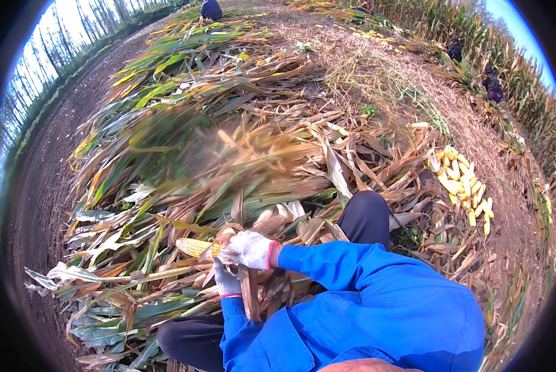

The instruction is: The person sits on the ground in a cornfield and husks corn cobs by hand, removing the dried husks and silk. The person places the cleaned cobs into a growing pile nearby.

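Note:
A yellow corn ear point(195, 247) points left, its upper part bare and its base still wrapped in dry husk point(231, 229). My right hand point(250, 249), in a white knit glove with a red cuff, is closed over the husk at the ear's base. Just below it, my left hand point(227, 281), gloved alike, grips the ear's lower end from underneath. Its fingers are partly hidden by husk. A strip of brown husk point(249, 293) hangs down beside the left wrist. Cut corn stalks point(166, 274) lie under and around both hands.
Husked corn ears point(464, 179) lie heaped on the ground to the right. Beyond my knees, cut stalks point(259, 153) spread in a thick layer, partly blurred. Several people sit far off, one person point(210, 10) at the top. Standing corn point(506, 51) lines the right; bare soil point(45, 186) the left.

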The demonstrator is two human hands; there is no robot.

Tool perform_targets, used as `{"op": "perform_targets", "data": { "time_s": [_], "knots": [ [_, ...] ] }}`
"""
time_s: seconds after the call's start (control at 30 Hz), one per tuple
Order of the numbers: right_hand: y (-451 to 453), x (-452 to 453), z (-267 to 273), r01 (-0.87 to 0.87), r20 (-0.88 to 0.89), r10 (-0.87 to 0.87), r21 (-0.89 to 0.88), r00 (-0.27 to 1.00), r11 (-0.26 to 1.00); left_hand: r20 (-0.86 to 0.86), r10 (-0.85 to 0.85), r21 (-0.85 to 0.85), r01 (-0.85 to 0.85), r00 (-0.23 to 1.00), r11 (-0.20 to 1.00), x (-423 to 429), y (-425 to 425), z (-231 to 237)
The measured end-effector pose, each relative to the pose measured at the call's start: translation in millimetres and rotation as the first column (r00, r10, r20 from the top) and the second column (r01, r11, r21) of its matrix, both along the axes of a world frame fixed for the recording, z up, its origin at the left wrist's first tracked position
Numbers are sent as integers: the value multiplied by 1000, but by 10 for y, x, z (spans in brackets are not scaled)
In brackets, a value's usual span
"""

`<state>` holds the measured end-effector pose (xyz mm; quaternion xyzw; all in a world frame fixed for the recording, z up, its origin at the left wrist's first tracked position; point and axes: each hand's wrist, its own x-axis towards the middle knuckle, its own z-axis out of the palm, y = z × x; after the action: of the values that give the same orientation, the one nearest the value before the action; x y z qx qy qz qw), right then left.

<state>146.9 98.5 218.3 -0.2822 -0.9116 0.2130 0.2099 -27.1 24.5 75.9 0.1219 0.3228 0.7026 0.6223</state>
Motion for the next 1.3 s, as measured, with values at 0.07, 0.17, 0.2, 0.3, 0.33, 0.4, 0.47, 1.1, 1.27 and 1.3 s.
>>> {"op": "perform_targets", "data": {
  "time_s": [0.07, 0.17, 0.2, 0.3, 0.33, 0.4, 0.47, 1.1, 1.27, 1.3],
  "knots": [
    [-287, 14, -58, -81, 103, 90, -84, 991, 993, 64, -135, -88, 141, 989, 986, 43, 49, -140],
    [-571, 117, -48, -81, 204, 128, -224, 971, 971, 117, -46, -260, 75, 992, 963, 104, 34, -351],
    [-571, 135, 17, -99, 201, 153, -253, 968, 962, 127, -63, -205, 88, 990, 975, 103, 24, -384],
    [-417, 178, 415, -119, 322, 320, -515, 891, 849, 118, -75, -179, 96, 990, 979, 118, -26, -352],
    [-324, 131, 595, -132, 288, 322, -528, 902, 839, 238, -131, -260, 193, 962, 946, 39, -26, -273],
    [-197, -70, 903, -36, 232, 138, -396, 963, 917, 127, -109, -235, 137, 986, 962, 98, 2, -150],
    [-33, -477, 1093, 46, 96, -27, -198, 995, 979, 35, -86, -260, 92, 996, 961, 158, 37, -20],
    [1096, -1040, 348, 436, 119, -420, -212, 900, 875, -184, -18, -315, -41, 983, 948, 370, 38, 348],
    [1236, -652, 573, 268, 378, -207, -115, 902, 957, -283, -21, -322, -74, 959, 944, 442, 7, 471],
    [1191, -542, 623, 241, 341, -190, -112, 921, 964, -296, -27, -315, -71, 955, 946, 436, 12, 468]
  ]
}}
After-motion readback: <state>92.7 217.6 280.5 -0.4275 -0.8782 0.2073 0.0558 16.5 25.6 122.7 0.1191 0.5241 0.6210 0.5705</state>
